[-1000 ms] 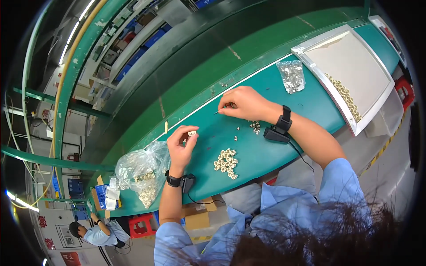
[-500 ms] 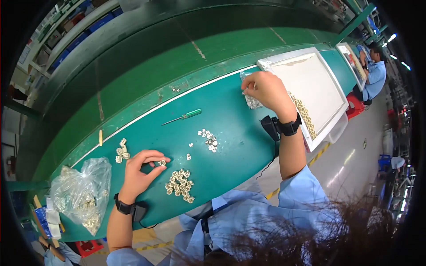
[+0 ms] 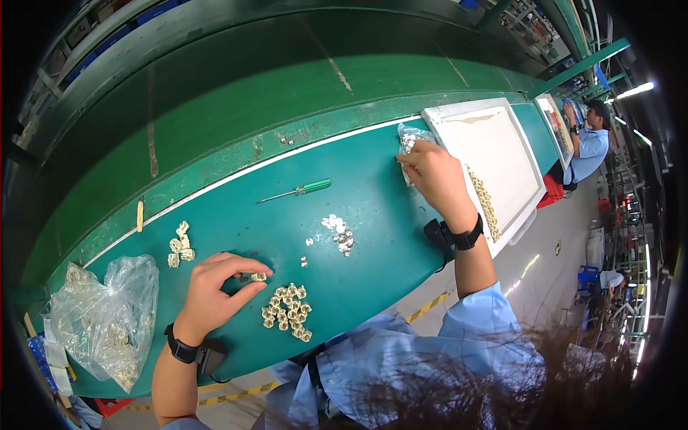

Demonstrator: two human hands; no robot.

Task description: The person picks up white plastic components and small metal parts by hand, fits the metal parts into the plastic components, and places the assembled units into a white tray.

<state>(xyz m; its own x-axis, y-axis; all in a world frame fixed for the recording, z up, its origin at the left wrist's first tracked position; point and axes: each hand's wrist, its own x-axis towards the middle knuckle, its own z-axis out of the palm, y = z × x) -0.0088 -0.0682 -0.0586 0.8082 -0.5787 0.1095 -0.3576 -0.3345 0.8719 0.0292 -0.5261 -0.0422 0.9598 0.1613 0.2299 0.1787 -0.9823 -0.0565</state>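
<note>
My left hand (image 3: 215, 294) pinches a small brass-coloured metal part (image 3: 259, 276) between thumb and fingertips. Just beside it on the green table lies a cluster of similar brass-coloured parts (image 3: 287, 310). At the back right, my right hand (image 3: 438, 179) is over a small clear bag of silvery pieces (image 3: 411, 137). Its thumb and forefinger are pressed together; whatever may be between them is too small to name. Between my hands lies a scatter of small silvery pieces (image 3: 342, 236), with a couple of single ones nearer the left hand.
A green-handled screwdriver (image 3: 312, 187) lies across the table's middle. Several cream-coloured parts (image 3: 181, 247) sit left, behind a large clear plastic bag (image 3: 107, 315). At right stands a white-framed tray (image 3: 527, 136) with a row of brass-coloured parts. Another person (image 3: 590, 147) works beyond it.
The view has shifted slightly. My right hand has its fingertips at the bag's near part, and more of the bag shows behind them. The left hand keeps its pinch on the brass-coloured part, now turned differently.
</note>
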